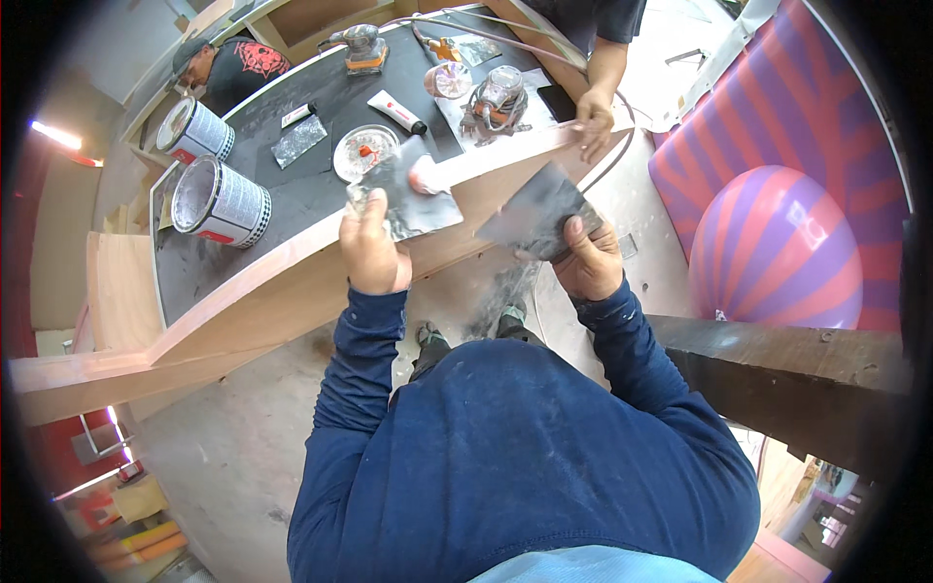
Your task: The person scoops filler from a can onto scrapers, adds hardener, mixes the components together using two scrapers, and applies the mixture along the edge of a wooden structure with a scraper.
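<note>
My left hand (374, 243) grips a thin grey putty spreader (435, 212) smeared with white, its thumb on the near side. A pale pinkish dab of putty (425, 177) shows at its upper part. My right hand (589, 257) pinches a dark square spreader (537, 211) by its right corner, thumb on top. The two spreaders are held apart, just in front of the curved wooden edge (486, 172) of the bench. Just beyond my left hand lies a round lid (356, 155) bearing white paste and an orange-red blob.
On the dark benchtop (321, 185) stand two open cans (231, 206), a white tube (394, 110), and two sanders (360, 51). A co-worker's hand (595, 123) rests by the far right edge; another person (228, 68) leans at far left. A striped ball (777, 248) and thick beam (777, 364) stand right.
</note>
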The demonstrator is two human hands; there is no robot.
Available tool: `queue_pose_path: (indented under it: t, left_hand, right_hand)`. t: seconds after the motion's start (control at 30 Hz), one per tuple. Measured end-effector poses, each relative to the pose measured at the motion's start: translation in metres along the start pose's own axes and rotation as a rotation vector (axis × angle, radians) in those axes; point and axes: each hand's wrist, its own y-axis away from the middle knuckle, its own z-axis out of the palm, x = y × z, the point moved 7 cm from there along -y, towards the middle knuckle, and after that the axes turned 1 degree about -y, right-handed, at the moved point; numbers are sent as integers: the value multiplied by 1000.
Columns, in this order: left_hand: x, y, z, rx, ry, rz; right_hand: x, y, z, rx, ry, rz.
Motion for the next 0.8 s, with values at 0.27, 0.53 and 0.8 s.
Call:
queue_pose_path:
  t: [0.27, 0.53, 0.8]
  left_hand:
    - [-23, 62, 26, -1, -485, 515]
    - [-32, 69, 5, 136, -639, 631]
    - [-18, 48, 9, 179, -92, 243]
  right_hand:
    - [-39, -14, 23, 215, -406, 54]
    - [-105, -9, 45, -135, 54, -339]
    - [-126, -16, 21, -185, 457, -460]
